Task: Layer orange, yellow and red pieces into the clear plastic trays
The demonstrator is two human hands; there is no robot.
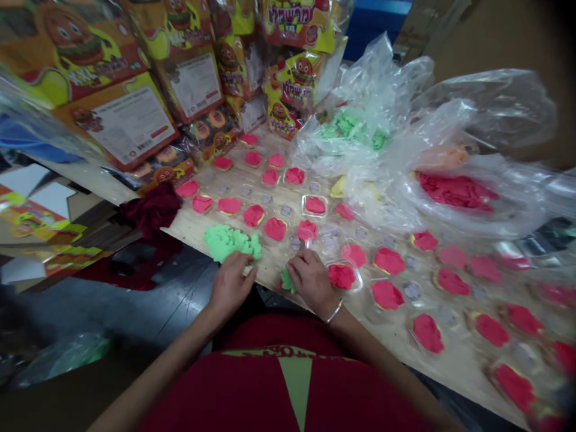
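Observation:
My left hand (231,283) is at the table's near edge, its curled fingers touching a pile of light green frilly-edged flat pieces (229,241). What its fingertips pinch is hidden. Beside it, my right hand (314,281) is closed on a green frilly piece (288,279), which shows below the fingers. Just right of that hand sits a clear plastic tray with a red frilly piece (342,276) in it. Another red piece (307,230) lies just beyond the fingers. Many similar red pieces, some over a yellowish layer, are set out in clear trays across the wooden table (270,264).
Printed burger-picture boxes (130,120) stand stacked at the back left. Clear plastic bags hold green pieces (346,125) and red pieces (456,191) at the back right. A dark red cloth (150,210) hangs at the table's left edge, near flattened cartons (40,222).

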